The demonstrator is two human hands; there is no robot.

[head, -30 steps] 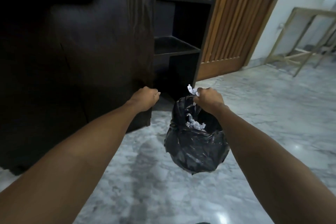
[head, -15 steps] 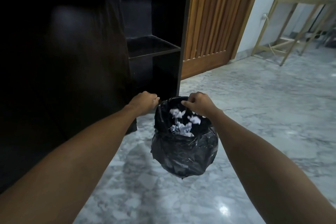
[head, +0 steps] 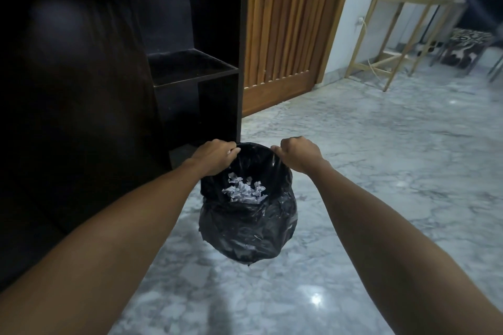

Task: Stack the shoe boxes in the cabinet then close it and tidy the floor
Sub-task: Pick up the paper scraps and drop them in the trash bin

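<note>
Both bare arms extend forward over the marble floor [head: 381,171]. The left hand [head: 215,155] grips the left side of the rim of a black plastic bag [head: 245,228], fingers curled together and clamped on the film. The right hand [head: 298,153] grips the right side of the same rim, fingers likewise closed and pinching the plastic. The two hands hold the mouth of the bag spread open between them.

The bag hangs clear of the floor, its rounded bottom suspended above the marble. Crumpled white paper [head: 245,192] lies inside the bag, visible through the open mouth.

The dark cabinet [head: 190,68] stands to the left, just behind the left hand. One section shows open shelves; the shelf surfaces in view carry nothing that can be made out. The large dark panel [head: 68,90] at far left is too dim to show whether it is a door or a side wall. No shoe boxes can be made out in this view.

A slatted wooden door [head: 285,30] stands just right of the cabinet. A light wooden frame [head: 381,35] stands well apart at the right rear, with a patterned stool [head: 462,46] beyond it
</note>
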